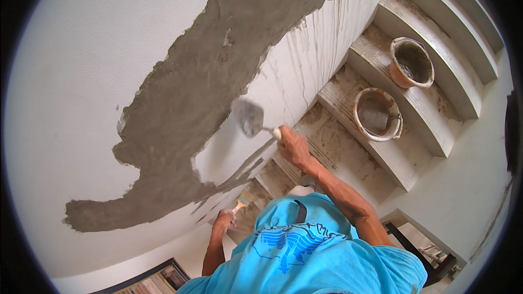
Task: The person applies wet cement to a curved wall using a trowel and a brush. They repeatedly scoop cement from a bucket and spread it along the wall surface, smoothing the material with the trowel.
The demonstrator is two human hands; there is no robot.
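Note:
My right hand [294,147] is closed round the pale handle of a trowel [249,117]. Its grey blade is slightly blurred and hangs in front of the white wall, by the lower edge of a long band of wet grey mortar [185,103]. Whether the blade touches the wall I cannot tell. Lower down, my left hand [224,220] grips a paintbrush [241,204] by its light wooden handle, bristles pointing up and to the right, over the stairs. The mortar band runs from the top of the view down to the lower left, with ragged edges.
Concrete stairs [376,160] with splashes climb to the upper right. A bucket [377,114] with murky water stands on one step, another bucket [411,62] with grey mortar higher up. Grey drips streak the wall [297,71]. A dark picture frame [163,272] is at lower left.

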